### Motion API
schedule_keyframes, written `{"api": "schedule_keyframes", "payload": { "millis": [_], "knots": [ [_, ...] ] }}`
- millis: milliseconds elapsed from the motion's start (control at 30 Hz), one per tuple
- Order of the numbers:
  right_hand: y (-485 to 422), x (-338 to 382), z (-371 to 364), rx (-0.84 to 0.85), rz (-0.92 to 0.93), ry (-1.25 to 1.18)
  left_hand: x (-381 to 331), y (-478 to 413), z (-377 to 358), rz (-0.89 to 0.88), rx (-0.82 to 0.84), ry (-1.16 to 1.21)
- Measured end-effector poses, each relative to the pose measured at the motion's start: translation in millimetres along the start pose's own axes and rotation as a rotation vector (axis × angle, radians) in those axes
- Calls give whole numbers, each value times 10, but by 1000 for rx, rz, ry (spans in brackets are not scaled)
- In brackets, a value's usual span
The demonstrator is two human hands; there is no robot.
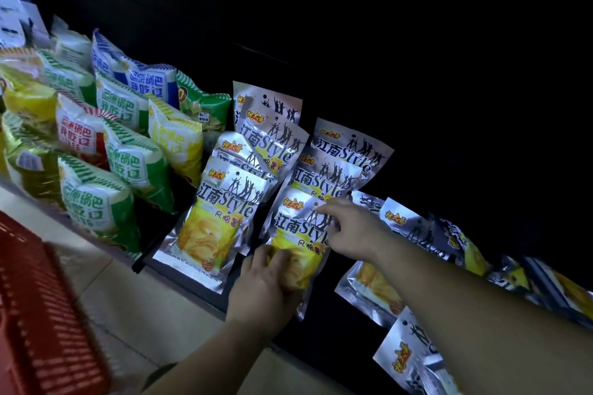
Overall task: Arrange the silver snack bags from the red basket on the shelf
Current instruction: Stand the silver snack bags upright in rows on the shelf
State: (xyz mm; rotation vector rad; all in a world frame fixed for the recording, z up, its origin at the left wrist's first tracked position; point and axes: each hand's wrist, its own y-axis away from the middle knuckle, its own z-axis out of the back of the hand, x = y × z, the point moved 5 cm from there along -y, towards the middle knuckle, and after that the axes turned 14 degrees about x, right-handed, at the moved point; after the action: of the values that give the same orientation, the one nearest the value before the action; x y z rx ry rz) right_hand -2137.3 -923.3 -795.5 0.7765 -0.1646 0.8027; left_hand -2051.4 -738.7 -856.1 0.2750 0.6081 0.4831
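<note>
Silver snack bag [296, 231] at the front edge of the shelf [324, 343] is the one in hand — the left hand [263, 285] grips its lower end, the right hand [351, 228] lays fingertips [322, 210] on its top, though whether they pinch it I cannot tell. Judging by this, the placing step is under way; next it wants sliding flush into the overlapping row of silver bags [324, 176] behind.
</note>
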Motion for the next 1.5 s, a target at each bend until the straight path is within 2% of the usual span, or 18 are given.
{"api": "schedule_keyframes", "payload": {
  "millis": [100,233,300,433,667,900,1067,1200,1300,1400,1500],
  "knots": [
    [-28,-23,67,-164,-15,-4,39,-1,1,-15,-68,51],
    [-72,-6,191,-370,-49,-247,-4,-80,83,-28,-129,145],
    [-117,-36,205,-370,-74,-437,-42,-137,128,-31,-136,182],
    [-161,-113,185,-311,-51,-576,-67,-249,172,-55,-155,211],
    [5,-229,173,-187,20,-283,-202,-300,124,-95,-79,226],
    [104,-248,170,-179,-33,-252,-307,-415,88,-88,65,165],
    [53,-150,202,-243,-15,-70,-230,-422,107,-104,-59,117],
    [103,-148,242,-275,-21,-15,-214,-472,95,-73,-18,100],
    [255,-304,312,-308,-75,83,-265,-448,177,-40,-24,-10],
    [469,-489,368,-254,-87,90,-349,-314,256,-50,-94,-144],
    [689,-655,269,-143,-127,74,-533,-143,274,-170,-220,-159]
  ]
}}
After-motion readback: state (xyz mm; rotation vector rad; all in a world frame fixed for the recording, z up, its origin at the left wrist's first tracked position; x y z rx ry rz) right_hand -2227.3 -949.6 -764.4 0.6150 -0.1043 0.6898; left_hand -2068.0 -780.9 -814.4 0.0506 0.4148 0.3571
